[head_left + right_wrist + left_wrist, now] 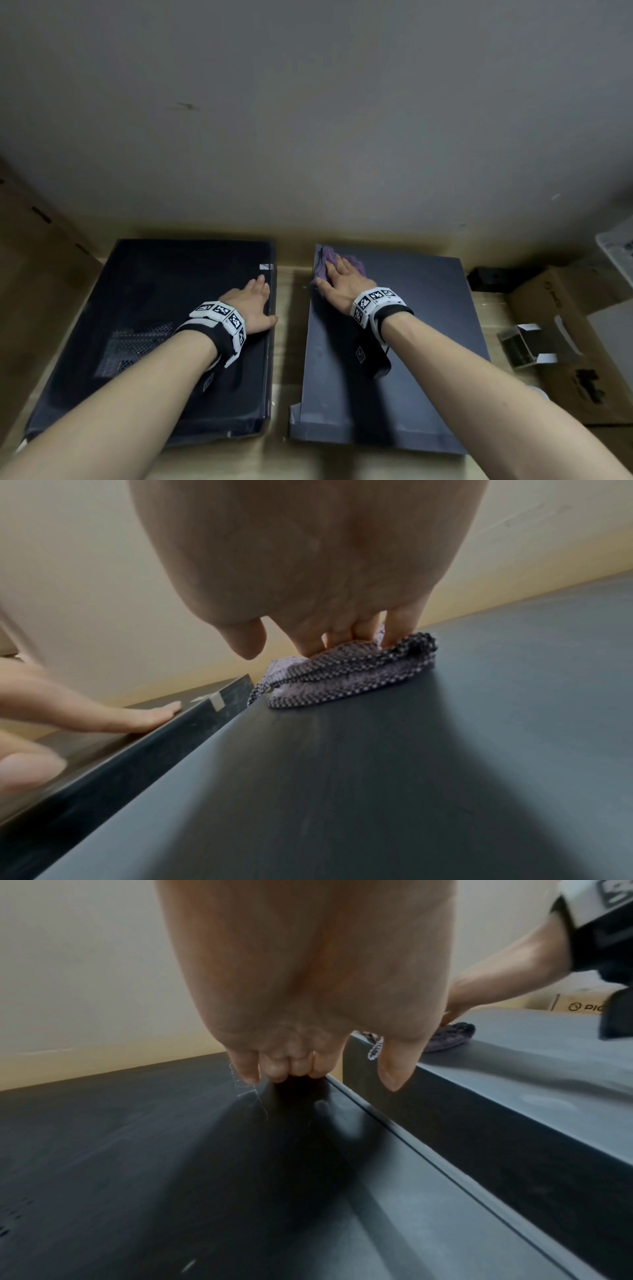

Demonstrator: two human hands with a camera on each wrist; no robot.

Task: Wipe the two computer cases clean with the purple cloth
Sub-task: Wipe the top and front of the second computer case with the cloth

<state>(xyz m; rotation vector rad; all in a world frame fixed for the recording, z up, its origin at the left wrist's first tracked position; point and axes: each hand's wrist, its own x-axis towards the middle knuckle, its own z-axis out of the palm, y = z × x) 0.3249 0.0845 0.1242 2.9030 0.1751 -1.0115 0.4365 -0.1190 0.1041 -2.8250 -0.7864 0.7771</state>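
Observation:
Two dark computer cases lie flat side by side on a wooden floor. The left case [154, 325] has a vent grille; the right case [421, 342] has a plain grey panel. The bunched purple cloth [325, 265] sits at the far left corner of the right case. My right hand [339, 279] presses flat on the purple cloth [352, 674] with straight fingers [397, 626]. My left hand [255, 301] rests flat on the left case [137, 1150] near its right edge, fingers [246, 1069] straight, thumb over the edge.
A pale wall [308, 120] rises right behind both cases. A narrow strip of floor [289, 342] separates them. Cardboard boxes [565, 325] and a small open carton [524, 344] lie to the right. A wooden panel [34, 240] stands at the left.

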